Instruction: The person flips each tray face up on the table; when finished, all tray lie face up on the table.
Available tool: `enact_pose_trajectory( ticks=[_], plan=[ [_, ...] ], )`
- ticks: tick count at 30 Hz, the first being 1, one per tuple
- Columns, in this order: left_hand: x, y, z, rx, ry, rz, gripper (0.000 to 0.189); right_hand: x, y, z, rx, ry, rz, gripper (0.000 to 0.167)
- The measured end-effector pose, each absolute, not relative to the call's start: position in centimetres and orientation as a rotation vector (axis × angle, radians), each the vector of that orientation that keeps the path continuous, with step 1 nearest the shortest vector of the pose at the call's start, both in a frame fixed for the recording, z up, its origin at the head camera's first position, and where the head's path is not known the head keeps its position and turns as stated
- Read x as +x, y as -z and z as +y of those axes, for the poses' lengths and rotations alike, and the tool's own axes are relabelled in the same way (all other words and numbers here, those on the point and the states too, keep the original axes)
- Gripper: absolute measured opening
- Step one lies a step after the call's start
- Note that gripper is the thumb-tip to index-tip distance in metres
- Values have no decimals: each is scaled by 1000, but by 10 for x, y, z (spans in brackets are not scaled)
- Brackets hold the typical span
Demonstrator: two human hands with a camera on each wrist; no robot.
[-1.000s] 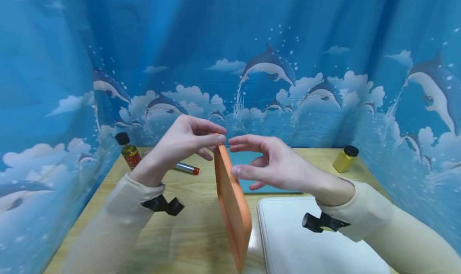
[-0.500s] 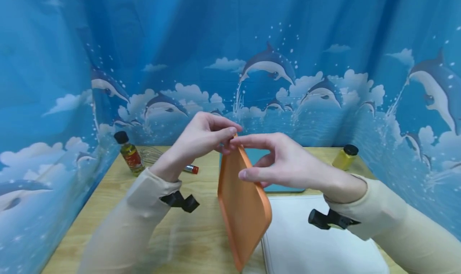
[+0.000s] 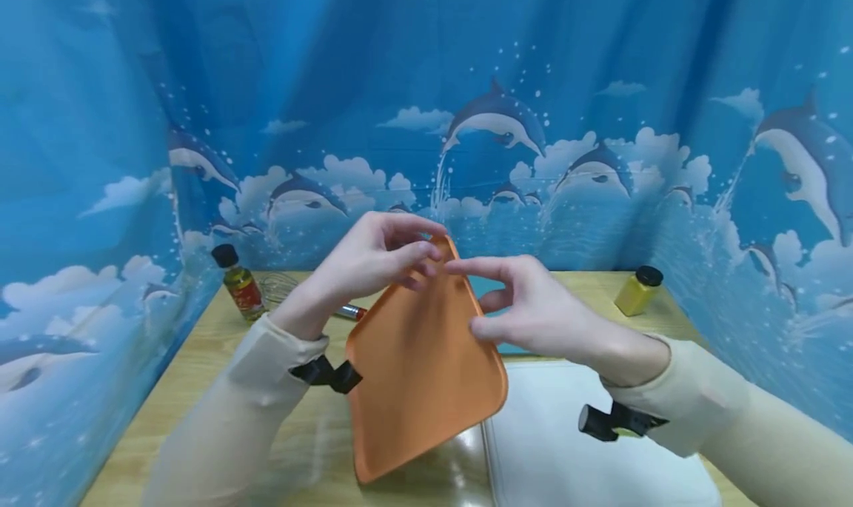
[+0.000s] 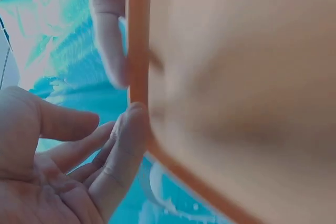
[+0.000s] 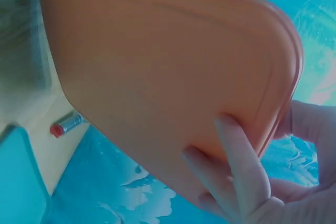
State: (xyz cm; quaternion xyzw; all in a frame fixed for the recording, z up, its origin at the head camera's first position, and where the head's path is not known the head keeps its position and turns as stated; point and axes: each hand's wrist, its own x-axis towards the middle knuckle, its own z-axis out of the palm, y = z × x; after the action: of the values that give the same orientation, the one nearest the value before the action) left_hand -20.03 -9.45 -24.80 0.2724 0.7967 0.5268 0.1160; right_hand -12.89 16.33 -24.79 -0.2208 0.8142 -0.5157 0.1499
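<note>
An orange tray (image 3: pixel 420 366) with a low rim is held up and tilted in the middle of the head view, its inner face towards me. My right hand (image 3: pixel 549 307) grips its right edge, thumb on the near side; in the right wrist view the other fingers (image 5: pixel 244 161) spread on the underside. My left hand (image 3: pixel 360 266) is at the top corner. The left wrist view shows one of its fingertips (image 4: pixel 137 111) touching the rim there, while the thumb stands apart from the tray.
A white flat board (image 3: pixel 586 433) lies on the wooden table (image 3: pixel 193 396) at right, with a teal board (image 5: pixel 21 182) behind. A black-capped bottle (image 3: pixel 243 292) and a whisk (image 3: pixel 276 286) stand and lie at left. A yellow jar (image 3: pixel 636 292) stands at back right.
The tray has turned from edge-on to show its broad inner face. My right hand has taken hold of its edge, and my left thumb has come off the rim.
</note>
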Motion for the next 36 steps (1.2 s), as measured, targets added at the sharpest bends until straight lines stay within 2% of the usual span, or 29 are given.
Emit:
enact_pose_trajectory(
  ticks=[5,17,21,25,36],
  plan=[
    [-202,266,-126,715,-1420,2370,39,-126,256,175,-520,1650,2221,79],
    [-197,355,-207,587,-1259,2495,50,-120,265,196,-424,1813,2164,77],
    [-192,375,-222,448,-1230,2568,64,-121,274,196,-397,1857,2143,78],
    [-191,388,-229,316,-1389,2443,78,-123,287,192,-398,1949,2070,80],
    [-189,417,-248,238,-1697,2217,68,-132,326,186,-433,2085,1880,83]
  ],
)
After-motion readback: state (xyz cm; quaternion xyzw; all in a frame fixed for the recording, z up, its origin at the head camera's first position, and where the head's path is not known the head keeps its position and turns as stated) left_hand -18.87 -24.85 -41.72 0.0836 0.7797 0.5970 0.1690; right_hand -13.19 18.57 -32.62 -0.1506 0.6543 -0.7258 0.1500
